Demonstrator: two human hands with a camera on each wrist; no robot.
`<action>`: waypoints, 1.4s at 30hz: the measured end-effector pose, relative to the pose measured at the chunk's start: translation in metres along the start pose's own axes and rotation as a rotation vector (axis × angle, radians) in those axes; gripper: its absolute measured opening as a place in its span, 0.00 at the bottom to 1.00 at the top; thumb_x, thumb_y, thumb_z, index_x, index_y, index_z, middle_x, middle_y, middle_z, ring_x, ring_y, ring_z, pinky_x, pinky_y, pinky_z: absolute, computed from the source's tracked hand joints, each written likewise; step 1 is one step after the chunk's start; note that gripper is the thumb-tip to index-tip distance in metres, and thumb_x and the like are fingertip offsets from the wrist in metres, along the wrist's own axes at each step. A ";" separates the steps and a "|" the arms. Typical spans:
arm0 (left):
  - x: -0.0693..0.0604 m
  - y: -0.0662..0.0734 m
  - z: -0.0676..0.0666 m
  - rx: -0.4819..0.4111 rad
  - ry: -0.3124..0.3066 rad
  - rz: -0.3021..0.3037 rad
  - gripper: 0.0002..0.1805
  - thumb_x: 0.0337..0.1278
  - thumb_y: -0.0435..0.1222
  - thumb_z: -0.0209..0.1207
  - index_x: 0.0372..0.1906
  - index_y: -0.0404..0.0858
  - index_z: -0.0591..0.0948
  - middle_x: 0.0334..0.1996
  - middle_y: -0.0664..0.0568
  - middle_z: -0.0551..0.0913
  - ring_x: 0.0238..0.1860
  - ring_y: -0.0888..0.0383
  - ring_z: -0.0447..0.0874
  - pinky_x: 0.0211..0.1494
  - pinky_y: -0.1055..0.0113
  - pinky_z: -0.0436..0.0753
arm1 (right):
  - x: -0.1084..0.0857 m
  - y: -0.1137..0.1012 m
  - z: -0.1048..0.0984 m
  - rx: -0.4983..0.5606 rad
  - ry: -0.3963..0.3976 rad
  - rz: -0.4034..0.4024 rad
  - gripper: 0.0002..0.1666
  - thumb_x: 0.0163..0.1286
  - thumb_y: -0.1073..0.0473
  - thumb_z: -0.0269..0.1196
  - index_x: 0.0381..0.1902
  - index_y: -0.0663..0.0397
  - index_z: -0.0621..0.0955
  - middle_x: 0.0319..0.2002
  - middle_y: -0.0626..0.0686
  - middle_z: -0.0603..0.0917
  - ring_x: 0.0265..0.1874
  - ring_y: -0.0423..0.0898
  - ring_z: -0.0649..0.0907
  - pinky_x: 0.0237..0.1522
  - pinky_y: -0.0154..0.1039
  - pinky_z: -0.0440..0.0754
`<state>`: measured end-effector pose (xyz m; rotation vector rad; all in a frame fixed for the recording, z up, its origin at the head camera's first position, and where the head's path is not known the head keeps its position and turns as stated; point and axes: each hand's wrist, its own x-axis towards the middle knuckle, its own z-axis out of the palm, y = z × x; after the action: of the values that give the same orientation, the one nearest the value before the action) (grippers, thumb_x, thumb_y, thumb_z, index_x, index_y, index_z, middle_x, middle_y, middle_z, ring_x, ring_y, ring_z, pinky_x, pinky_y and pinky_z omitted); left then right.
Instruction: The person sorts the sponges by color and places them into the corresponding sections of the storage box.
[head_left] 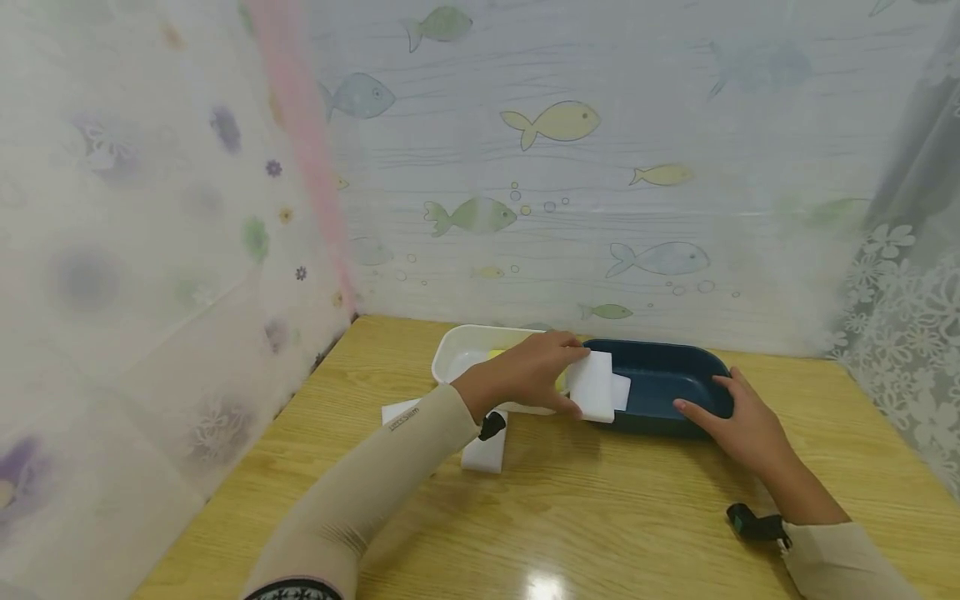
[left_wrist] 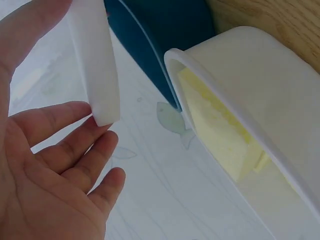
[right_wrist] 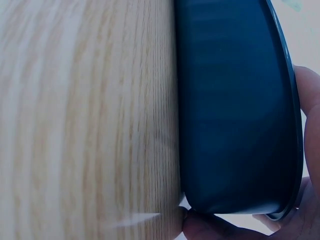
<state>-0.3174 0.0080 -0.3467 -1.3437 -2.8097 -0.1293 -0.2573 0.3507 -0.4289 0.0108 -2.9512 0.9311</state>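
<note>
My left hand (head_left: 534, 371) pinches a white foam sponge block (head_left: 593, 387) between thumb and fingertips, over the left end of a dark blue tub (head_left: 663, 390). The left wrist view shows the block (left_wrist: 95, 60) from its narrow side. Another white block (head_left: 621, 392) lies in the tub, partly hidden behind the held one. With my right hand (head_left: 753, 429) I grip the tub's right end, thumb over the near rim and fingers round the end. A white tub (head_left: 448, 354) stands beside it on the left, holding yellow sponges (left_wrist: 215, 130).
More white blocks (head_left: 483, 454) lie on the wooden table (head_left: 600, 508) in front of the white tub, partly covered by my left forearm. A fish-patterned curtain (head_left: 562, 208) hangs behind the table, and a flowered sheet (head_left: 150, 250) hangs at the left.
</note>
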 end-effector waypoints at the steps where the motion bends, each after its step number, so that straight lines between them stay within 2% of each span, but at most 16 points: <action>1: 0.003 0.001 0.000 -0.003 -0.007 -0.003 0.55 0.49 0.64 0.73 0.79 0.42 0.67 0.73 0.51 0.70 0.72 0.55 0.68 0.74 0.62 0.71 | 0.000 0.000 0.000 -0.002 0.001 -0.001 0.67 0.70 0.24 0.58 0.82 0.68 0.47 0.81 0.71 0.32 0.74 0.82 0.50 0.62 0.82 0.57; 5: 0.014 0.003 -0.002 -0.011 -0.026 -0.007 0.54 0.51 0.64 0.71 0.79 0.43 0.66 0.74 0.52 0.69 0.72 0.55 0.67 0.73 0.62 0.71 | 0.001 0.000 0.000 -0.004 0.006 -0.001 0.67 0.70 0.24 0.58 0.82 0.68 0.48 0.81 0.71 0.33 0.74 0.82 0.50 0.62 0.82 0.58; 14: 0.037 0.000 -0.006 0.041 -0.003 -0.016 0.51 0.52 0.63 0.71 0.78 0.44 0.69 0.73 0.55 0.72 0.70 0.56 0.69 0.72 0.61 0.72 | 0.002 -0.001 0.001 -0.004 -0.006 -0.002 0.67 0.70 0.24 0.57 0.81 0.70 0.48 0.81 0.71 0.32 0.73 0.83 0.50 0.61 0.82 0.58; 23: 0.047 0.003 -0.013 0.032 -0.038 -0.018 0.48 0.54 0.60 0.72 0.76 0.44 0.71 0.74 0.54 0.72 0.70 0.54 0.71 0.71 0.62 0.74 | 0.002 0.000 0.001 0.000 0.008 -0.018 0.67 0.71 0.25 0.57 0.81 0.71 0.48 0.81 0.71 0.31 0.75 0.81 0.48 0.63 0.81 0.56; 28: 0.054 0.001 -0.010 0.038 -0.057 -0.027 0.46 0.55 0.60 0.71 0.75 0.44 0.73 0.72 0.55 0.74 0.66 0.57 0.73 0.68 0.64 0.75 | 0.002 0.000 0.001 0.000 0.010 -0.018 0.66 0.71 0.25 0.57 0.81 0.71 0.48 0.81 0.71 0.32 0.75 0.81 0.48 0.63 0.81 0.56; 35: 0.064 -0.003 -0.005 0.110 -0.102 -0.019 0.41 0.57 0.62 0.69 0.70 0.45 0.76 0.62 0.58 0.80 0.56 0.61 0.75 0.61 0.66 0.78 | 0.001 0.001 0.001 0.009 0.008 -0.011 0.67 0.71 0.24 0.58 0.81 0.71 0.48 0.81 0.71 0.32 0.75 0.81 0.48 0.63 0.81 0.56; 42: 0.076 -0.001 0.004 0.122 -0.165 0.009 0.40 0.60 0.64 0.65 0.69 0.45 0.76 0.60 0.59 0.80 0.54 0.62 0.76 0.59 0.68 0.77 | 0.000 -0.001 0.000 0.003 0.005 -0.003 0.67 0.70 0.24 0.58 0.81 0.72 0.49 0.81 0.72 0.32 0.75 0.81 0.48 0.63 0.81 0.56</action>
<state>-0.3654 0.0669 -0.3459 -1.3992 -2.8875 0.1583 -0.2573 0.3498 -0.4285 0.0130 -2.9444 0.9344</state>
